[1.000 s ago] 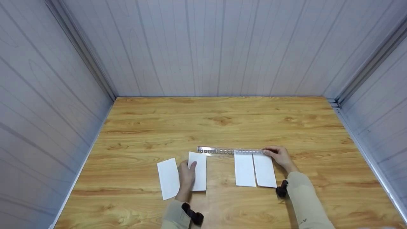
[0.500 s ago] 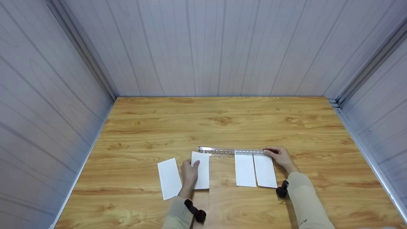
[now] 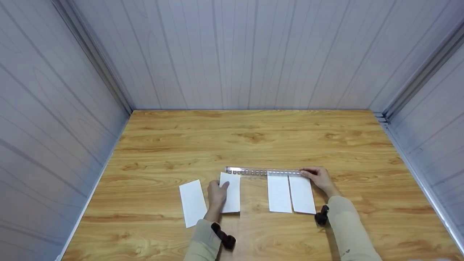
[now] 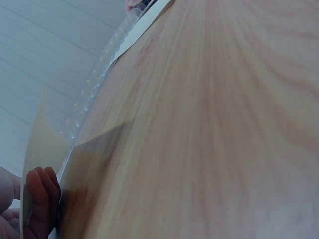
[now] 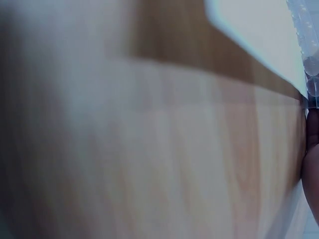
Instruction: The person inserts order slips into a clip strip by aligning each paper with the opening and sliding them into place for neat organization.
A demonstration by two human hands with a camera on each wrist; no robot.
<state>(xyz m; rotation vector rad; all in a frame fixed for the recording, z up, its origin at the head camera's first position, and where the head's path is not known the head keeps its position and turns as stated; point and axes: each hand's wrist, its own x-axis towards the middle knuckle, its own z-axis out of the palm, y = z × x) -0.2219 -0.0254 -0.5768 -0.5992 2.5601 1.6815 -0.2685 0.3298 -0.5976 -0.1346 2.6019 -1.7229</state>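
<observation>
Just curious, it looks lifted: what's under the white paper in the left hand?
The left wrist view shows fingers of the left hand under the white paper, with shaded wooden tabletop below. From above, it hides these and part of the clear ruler.

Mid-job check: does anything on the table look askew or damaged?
Yes, the leftmost white card looks askew: it lies slanted and apart from the clear ruler, whereas the two cards on the right have their far ends along it. I see no spill or damage.
</observation>
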